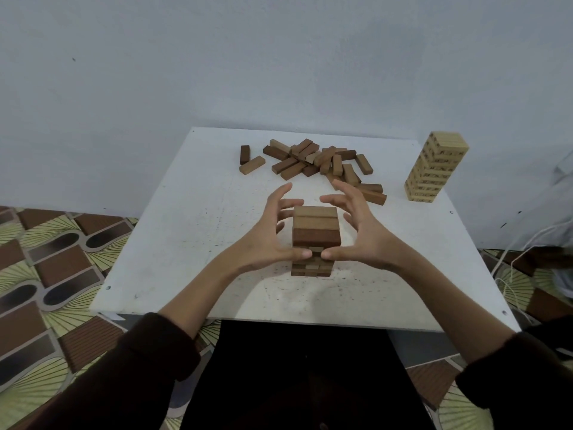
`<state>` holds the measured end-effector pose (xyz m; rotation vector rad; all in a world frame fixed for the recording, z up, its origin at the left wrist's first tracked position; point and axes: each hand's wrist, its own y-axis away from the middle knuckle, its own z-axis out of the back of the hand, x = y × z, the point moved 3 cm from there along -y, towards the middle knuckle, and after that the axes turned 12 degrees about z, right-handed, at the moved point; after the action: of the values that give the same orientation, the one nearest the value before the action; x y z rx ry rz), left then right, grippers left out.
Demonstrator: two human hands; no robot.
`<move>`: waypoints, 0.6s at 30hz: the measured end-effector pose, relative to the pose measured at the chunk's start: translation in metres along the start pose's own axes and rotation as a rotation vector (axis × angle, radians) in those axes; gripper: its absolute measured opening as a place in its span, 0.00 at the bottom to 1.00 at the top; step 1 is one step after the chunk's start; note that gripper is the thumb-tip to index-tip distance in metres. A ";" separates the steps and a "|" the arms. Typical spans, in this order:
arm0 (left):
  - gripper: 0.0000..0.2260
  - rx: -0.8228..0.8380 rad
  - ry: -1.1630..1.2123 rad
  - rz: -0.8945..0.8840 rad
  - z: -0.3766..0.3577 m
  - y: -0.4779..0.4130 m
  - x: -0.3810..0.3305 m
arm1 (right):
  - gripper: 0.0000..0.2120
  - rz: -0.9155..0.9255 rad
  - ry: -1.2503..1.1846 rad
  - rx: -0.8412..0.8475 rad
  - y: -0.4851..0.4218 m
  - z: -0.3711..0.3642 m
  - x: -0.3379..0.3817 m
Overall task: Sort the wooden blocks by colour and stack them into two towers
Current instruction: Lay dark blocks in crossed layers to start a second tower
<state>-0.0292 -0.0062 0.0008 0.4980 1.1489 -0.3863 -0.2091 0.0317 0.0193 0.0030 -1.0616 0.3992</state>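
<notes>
No readable text anywhere. Closest thing: pale tower point(435, 167) at 2 o'clock on the table point(186, 243) has dark printed marks on the sides of its blocks, repeated layer after layer on both faces in view. Too small and blurred to tell letters from numbers or patterns.
</notes>
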 end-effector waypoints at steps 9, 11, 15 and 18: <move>0.48 -0.019 -0.041 -0.019 -0.001 -0.004 -0.002 | 0.51 0.008 0.033 0.039 -0.007 0.001 -0.007; 0.48 -0.025 -0.036 -0.016 -0.001 -0.005 -0.001 | 0.51 0.004 0.016 0.031 -0.007 0.000 -0.009; 0.50 -0.020 -0.025 -0.005 -0.001 -0.005 0.001 | 0.50 -0.003 0.013 0.018 -0.007 -0.001 -0.010; 0.50 -0.014 -0.010 -0.001 -0.001 -0.006 0.001 | 0.50 -0.005 0.014 0.017 -0.007 -0.001 -0.010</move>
<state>-0.0328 -0.0107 -0.0018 0.4830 1.1420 -0.3812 -0.2104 0.0220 0.0115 0.0176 -1.0444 0.4031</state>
